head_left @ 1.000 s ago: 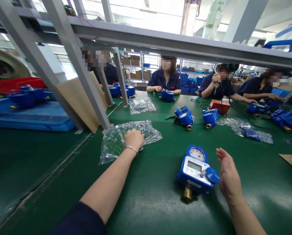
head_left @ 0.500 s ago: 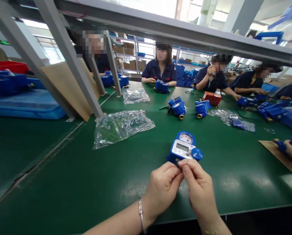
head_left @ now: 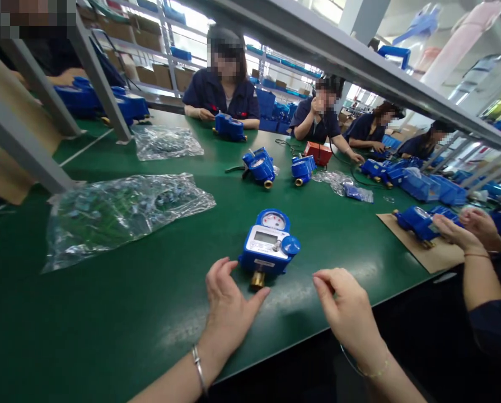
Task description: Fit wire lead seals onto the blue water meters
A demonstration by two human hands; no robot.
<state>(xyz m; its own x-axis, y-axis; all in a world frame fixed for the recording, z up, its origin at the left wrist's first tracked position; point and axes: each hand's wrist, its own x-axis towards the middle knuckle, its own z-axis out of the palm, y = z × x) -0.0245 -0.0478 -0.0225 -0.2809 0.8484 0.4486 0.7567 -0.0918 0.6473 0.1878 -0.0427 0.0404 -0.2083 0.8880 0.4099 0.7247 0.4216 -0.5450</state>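
Note:
A blue water meter (head_left: 269, 246) with a grey display, a round dial and a brass fitting lies on the green table (head_left: 149, 313) in front of me. My left hand (head_left: 229, 302) rests just left of its near end with the fingers spread. It holds nothing, and the thumb reaches toward the brass fitting. My right hand (head_left: 346, 310) hovers to the right of the meter, clear of it. Its fingers are curled and the fingertip is pressed to the thumb; I cannot make out anything in the pinch.
A clear plastic bag of small parts (head_left: 120, 212) lies to the left, and a second bag (head_left: 166, 143) farther back. More blue meters (head_left: 258, 165) and a red box (head_left: 317, 152) sit mid-table. A co-worker's hands (head_left: 464, 229) work a meter on cardboard (head_left: 426, 254). Grey frame posts (head_left: 27, 157) stand left.
My hands have come apart from a shared pinch in front of the meter. The left has opened beside the brass fitting and the right has drawn off to the right. The view has swung right.

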